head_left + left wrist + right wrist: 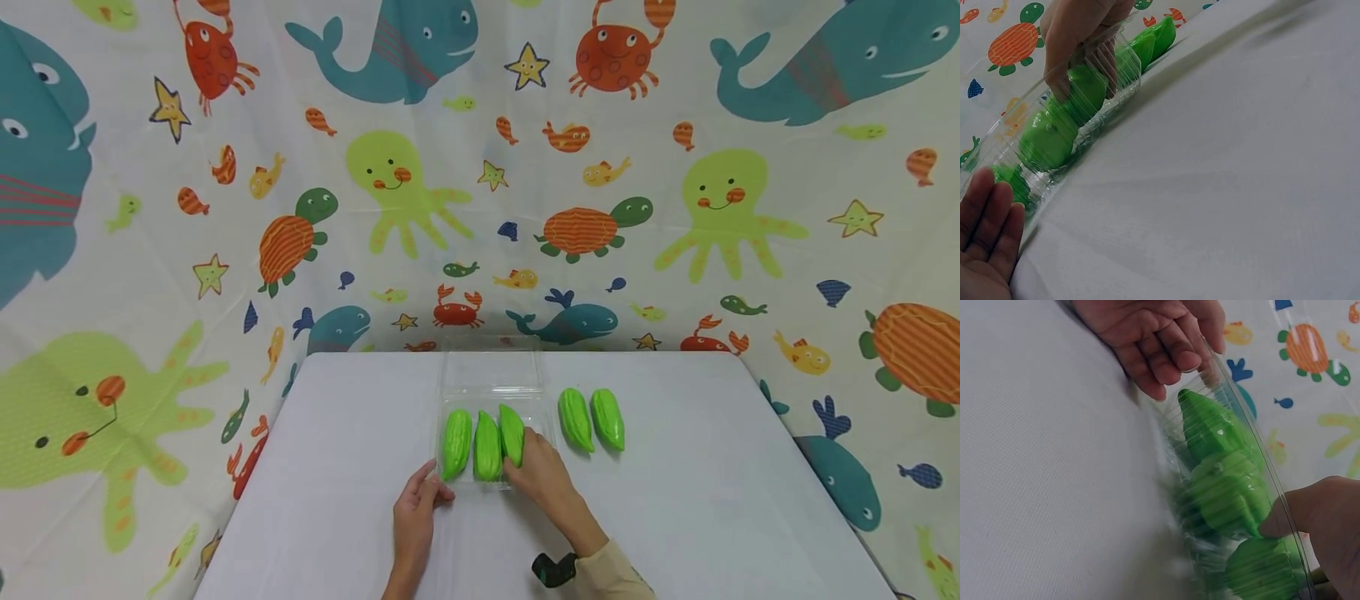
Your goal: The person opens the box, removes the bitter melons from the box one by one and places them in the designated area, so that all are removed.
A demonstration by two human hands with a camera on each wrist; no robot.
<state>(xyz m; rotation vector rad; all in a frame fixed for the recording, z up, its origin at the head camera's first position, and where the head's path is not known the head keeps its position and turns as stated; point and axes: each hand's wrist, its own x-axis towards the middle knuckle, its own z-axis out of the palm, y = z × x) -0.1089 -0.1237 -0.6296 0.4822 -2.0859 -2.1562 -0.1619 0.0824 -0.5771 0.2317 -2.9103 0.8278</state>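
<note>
A clear plastic box (535, 408) with its lid (491, 371) folded back lies on the white table. Inside are three green bitter melons, side by side: the left one (457, 443), the middle one (487, 446) and the right one (512, 429). My right hand (542, 471) reaches over the box's front right and grips the right bitter melon, thumb on its left side. At the front left corner, my left hand (416, 508) rests against the box. Its fingers (1002, 209) look fairly straight in the left wrist view.
Two more bitter melons, one (575, 419) beside the other (607, 418), lie on the white table (690, 500) right of the box. A curtain (480, 108) printed with sea animals hangs behind. A black device (553, 571) sits at my right wrist.
</note>
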